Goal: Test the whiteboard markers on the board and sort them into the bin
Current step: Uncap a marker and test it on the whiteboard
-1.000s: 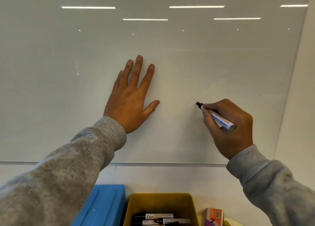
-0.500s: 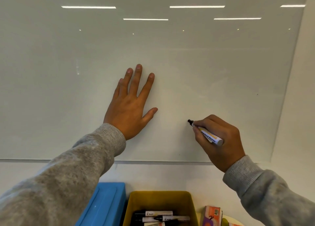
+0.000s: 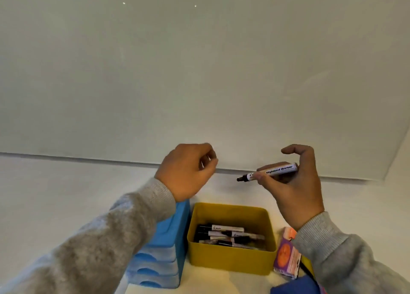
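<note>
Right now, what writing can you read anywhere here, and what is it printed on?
"Wyteboard Marker": on the white uncapped marker held in the right hand.
"PILOT": on the white-barrelled markers in the yellow plastic bin, small, barely legible.
Pink and orange packet: print too blurred to read.

"Whiteboard Marker" on held marker (image 3: 271,171)

A single head-worn view looks forward and down from close range, facing the whiteboard (image 3: 199,72) that fills its upper half. Both hands sit mid-frame, near the lens, with the yellow bin (image 3: 230,258) on the counter (image 3: 55,200) below them.
</note>
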